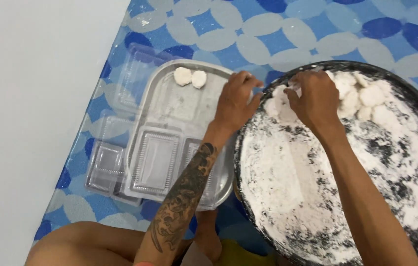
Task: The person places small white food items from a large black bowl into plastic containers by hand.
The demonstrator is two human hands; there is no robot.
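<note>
A big round black tray (416, 106) dusted with white flour lies at the right, with several white dough balls (362, 96) heaped at its far side. My right hand (315, 101) rests on the balls at the heap's left end, fingers curled around one. My left hand (236, 101) hovers at the black tray's left rim, fingers bent, beside the same balls; what it holds I cannot make out. Left of it lies a silver metal tray (169, 106) with two floured dough balls (190, 77) at its far end.
Clear plastic boxes (154, 160) lie on the silver tray's near part, and more (103, 165) are stacked beside it on the left. All rests on a blue mat with grey ovals (278, 29). White floor (26, 108) is at left. My bent knee (86, 244) is at the bottom.
</note>
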